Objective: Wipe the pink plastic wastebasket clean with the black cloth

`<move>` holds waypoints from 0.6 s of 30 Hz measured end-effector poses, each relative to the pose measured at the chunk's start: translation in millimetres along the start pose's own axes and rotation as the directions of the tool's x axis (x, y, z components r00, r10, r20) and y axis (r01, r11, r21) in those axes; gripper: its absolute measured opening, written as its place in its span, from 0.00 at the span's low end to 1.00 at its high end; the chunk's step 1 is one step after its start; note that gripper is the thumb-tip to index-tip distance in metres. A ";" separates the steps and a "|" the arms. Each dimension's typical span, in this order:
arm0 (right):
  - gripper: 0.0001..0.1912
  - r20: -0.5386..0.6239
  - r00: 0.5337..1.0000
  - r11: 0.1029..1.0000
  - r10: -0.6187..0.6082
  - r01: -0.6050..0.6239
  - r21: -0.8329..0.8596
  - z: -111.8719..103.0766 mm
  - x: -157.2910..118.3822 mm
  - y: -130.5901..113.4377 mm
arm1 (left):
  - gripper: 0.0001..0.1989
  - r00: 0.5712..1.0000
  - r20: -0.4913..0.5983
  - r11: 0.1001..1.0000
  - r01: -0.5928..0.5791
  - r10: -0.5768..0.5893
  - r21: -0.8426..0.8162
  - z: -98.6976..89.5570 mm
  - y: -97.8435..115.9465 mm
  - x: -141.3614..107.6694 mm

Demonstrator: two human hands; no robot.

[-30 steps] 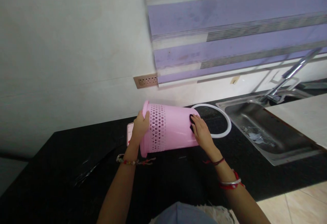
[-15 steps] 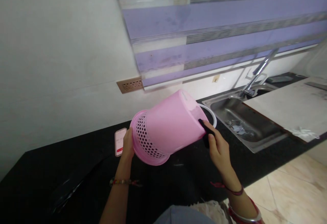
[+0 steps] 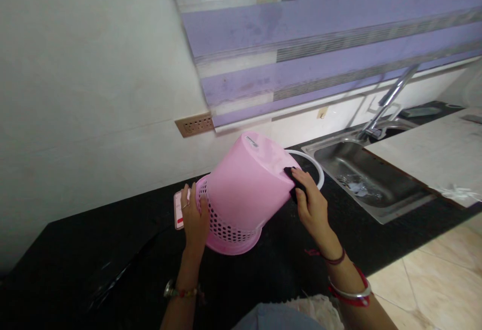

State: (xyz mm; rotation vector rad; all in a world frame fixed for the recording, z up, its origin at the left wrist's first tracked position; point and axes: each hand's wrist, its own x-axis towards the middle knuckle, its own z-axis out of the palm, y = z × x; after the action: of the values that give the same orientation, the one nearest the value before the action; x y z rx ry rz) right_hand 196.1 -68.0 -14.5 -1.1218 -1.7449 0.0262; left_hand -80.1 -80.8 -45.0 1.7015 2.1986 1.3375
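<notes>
A pink plastic wastebasket (image 3: pixel 246 179) lies tilted over the black counter, its base facing up and right and its holed band and flared rim at the lower left. My left hand (image 3: pixel 196 219) grips it by the rim, with the fingers over the holed band. Against the edge of the base, my right hand (image 3: pixel 311 202) presses a bunched black cloth (image 3: pixel 292 178), fingers closed on it. Part of the cloth is hidden under the fingers.
Behind my left hand a phone (image 3: pixel 178 211) lies on the black counter (image 3: pixel 150 249). A white curved tube or ring (image 3: pixel 318 167) shows behind the basket. To the right are a steel sink (image 3: pixel 350 169), a faucet (image 3: pixel 393 94) and a pale board (image 3: pixel 425 144). A black plastic bag (image 3: pixel 109 280) lies left.
The wastebasket has turned so more of its base shows. My left hand has shifted from the rim's outer edge onto the holed band. My right hand with the cloth has moved slightly left.
</notes>
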 end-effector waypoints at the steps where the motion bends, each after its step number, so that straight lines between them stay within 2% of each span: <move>1: 0.19 0.019 1.000 1.000 -0.013 0.013 0.009 1.7 1.3 1.2 | 0.25 0.997 0.028 0.998 -0.065 0.066 -0.025 0.6 8.5 7.8; 2: 0.19 0.040 0.999 1.000 -0.024 0.023 0.020 3.8 2.3 2.4 | 0.24 0.992 0.057 0.992 -0.113 0.117 -0.059 2.3 17.0 15.9; 5: 0.20 0.057 0.998 0.999 -0.016 0.013 0.050 11.5 3.3 6.6 | 0.25 0.984 0.096 0.980 -0.137 0.152 -0.147 11.4 40.0 34.8; 8: 0.22 -0.007 0.998 0.997 0.067 -0.067 0.045 21.1 2.6 9.2 | 0.25 0.983 0.117 0.973 -0.115 0.141 -0.202 19.7 54.9 37.6; 10: 0.24 -0.028 0.994 0.994 0.102 -0.102 0.030 28.6 1.2 7.1 | 0.25 0.992 0.095 0.978 -0.065 0.085 -0.197 21.7 58.9 32.3; 12: 0.25 -0.010 0.997 0.997 0.076 -0.075 0.026 37.3 -1.6 1.4 | 0.26 0.998 0.060 0.985 0.019 -0.008 -0.173 20.9 58.2 25.8; 15: 0.26 0.036 0.999 0.998 -0.029 0.027 0.055 52.0 -8.6 -10.1 | 0.27 0.990 0.027 0.982 0.137 -0.135 -0.129 17.7 48.7 17.8; 18: 0.27 0.056 0.997 0.996 -0.047 0.043 0.074 63.9 -17.9 -18.2 | 0.27 0.987 0.008 0.983 0.160 -0.160 -0.085 16.7 31.3 8.2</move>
State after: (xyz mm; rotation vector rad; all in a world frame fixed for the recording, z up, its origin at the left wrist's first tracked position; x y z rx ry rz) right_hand 137.3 -61.4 -49.5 -1.0376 -1.8057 0.0947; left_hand -50.8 -63.9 -31.5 1.4616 2.1898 1.3681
